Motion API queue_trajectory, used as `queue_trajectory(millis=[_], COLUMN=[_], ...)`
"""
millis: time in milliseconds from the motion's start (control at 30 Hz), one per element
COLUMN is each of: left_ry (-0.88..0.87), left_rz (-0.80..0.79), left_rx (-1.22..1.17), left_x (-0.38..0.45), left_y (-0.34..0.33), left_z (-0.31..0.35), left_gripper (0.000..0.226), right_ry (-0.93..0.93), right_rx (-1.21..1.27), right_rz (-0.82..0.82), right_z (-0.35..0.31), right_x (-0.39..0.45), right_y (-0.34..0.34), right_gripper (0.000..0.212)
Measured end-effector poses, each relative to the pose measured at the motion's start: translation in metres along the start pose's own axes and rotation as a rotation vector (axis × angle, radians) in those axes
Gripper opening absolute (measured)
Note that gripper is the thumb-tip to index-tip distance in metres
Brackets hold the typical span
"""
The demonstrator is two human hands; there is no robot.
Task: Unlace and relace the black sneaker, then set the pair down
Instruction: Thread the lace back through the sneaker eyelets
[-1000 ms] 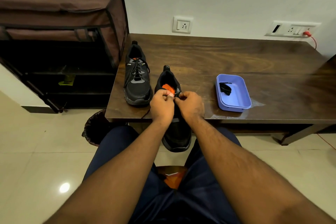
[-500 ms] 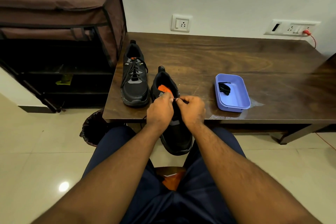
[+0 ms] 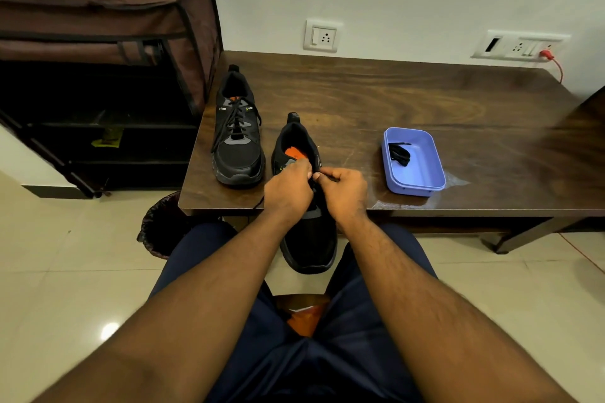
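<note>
The black sneaker [image 3: 307, 232] overhangs the table [image 3: 425, 101] edge, toe pointed toward the person. Its lace [image 3: 329, 179] is pinched above the eyelets by the left hand [image 3: 288, 188] and right hand [image 3: 343, 190], equally near.

Small unreadable logos on laced sneaker [image 3: 238, 137]

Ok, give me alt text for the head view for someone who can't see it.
Both hands, left hand and right hand, pinch a lace over a black sneaker overhanging the wooden table. A second, laced sneaker stands left of it; a purple tray holding a black lace sits right.
</note>
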State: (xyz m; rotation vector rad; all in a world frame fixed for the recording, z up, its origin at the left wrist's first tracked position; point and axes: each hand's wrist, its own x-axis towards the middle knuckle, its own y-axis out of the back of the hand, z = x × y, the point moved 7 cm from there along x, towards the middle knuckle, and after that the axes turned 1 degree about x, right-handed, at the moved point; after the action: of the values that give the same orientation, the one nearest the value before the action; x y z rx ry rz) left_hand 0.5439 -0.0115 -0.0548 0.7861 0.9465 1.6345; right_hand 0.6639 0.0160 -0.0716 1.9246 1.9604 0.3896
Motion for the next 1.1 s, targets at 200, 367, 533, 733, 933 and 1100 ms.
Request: queue_trajectory(millis=[200,367,533,733,933,1100], left_ry=[0.035,0.207,0.189,0.143,0.123,0.127], left_rz=[-0.043,-0.004,-0.005,0.044,-0.011,-0.024], left_rx=[-0.206,-0.400,-0.446,0.029,0.052,0.034], left_x=[0.010,0.015,0.014,-0.008,-0.006,-0.008], left_y=[-0.007,-0.017,-0.010,0.003,0.000,-0.001], left_z=[-0.015,-0.019,-0.021,-0.018,-0.020,-0.022], left_gripper=[0.021,0.015,0.009,0.038,0.040,0.041], right_ry=[-0.058,-0.054,-0.017,0.108,0.089,-0.082], right_rx=[0.192,0.228,-0.017,-0.246,-0.134,0.098], right_rz=[-0.189,-0.290,-0.311,-0.252,0.124,0.107], right_z=[0.005,-0.005,-0.012,-0.030,-0.072,-0.064], right_x=[0.007,0.015,0.029,0.040,0.112,0.099], right_y=[-0.004,0.002,-0.009,0.004,0.084,0.079], right_gripper=[0.012,0.026,0.020,0.015,0.019,0.017])
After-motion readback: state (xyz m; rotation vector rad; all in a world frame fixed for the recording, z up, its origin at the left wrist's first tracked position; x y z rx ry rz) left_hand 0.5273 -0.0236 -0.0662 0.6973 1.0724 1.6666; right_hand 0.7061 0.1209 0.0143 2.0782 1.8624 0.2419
